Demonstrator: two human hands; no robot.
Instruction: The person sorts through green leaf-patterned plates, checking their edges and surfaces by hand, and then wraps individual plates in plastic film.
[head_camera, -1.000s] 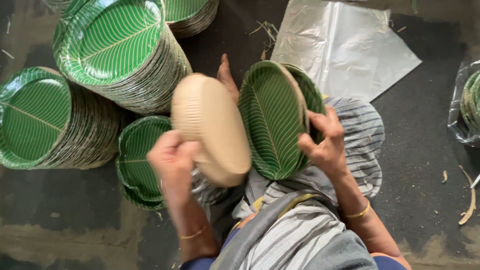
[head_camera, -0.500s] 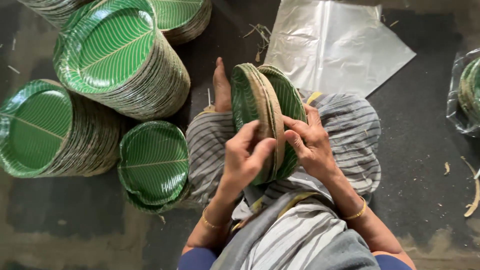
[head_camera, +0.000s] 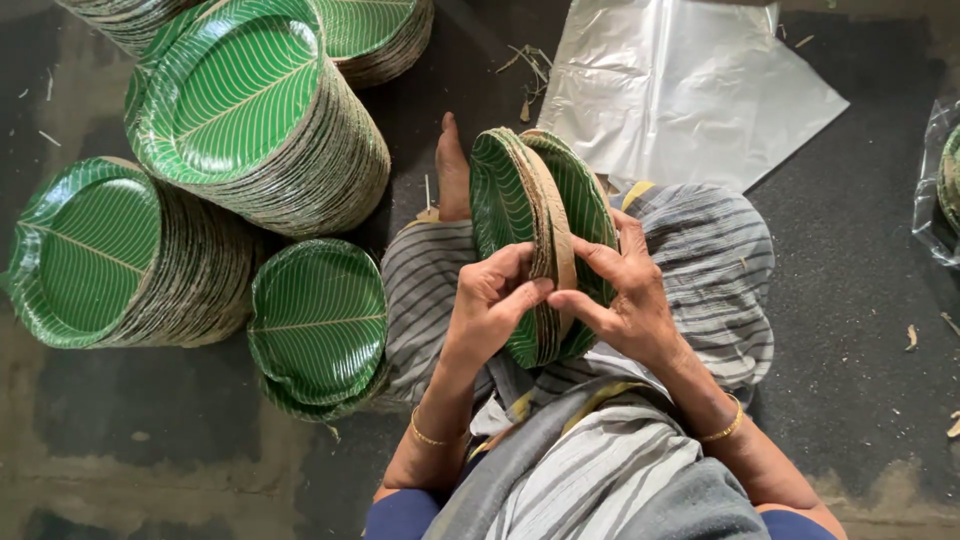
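both hands, left hand and right hand, grasp a small upright bundle of green leaf-patterned paper plates on edge over the lap, seemingly resting on the striped cloth.

Green leaf-veined plates with tan backs, grey striped cloth, silver sheet

To the left, 3 obstacles crowd the floor: a short pile of green leaf plates just beside the knee, a tall leaning stack behind it, and another stack farther left. Narrow dark gaps run between them. A bare foot blocks the middle ahead. To the right, the dark mat lies open between the plastic sheet and the striped lap
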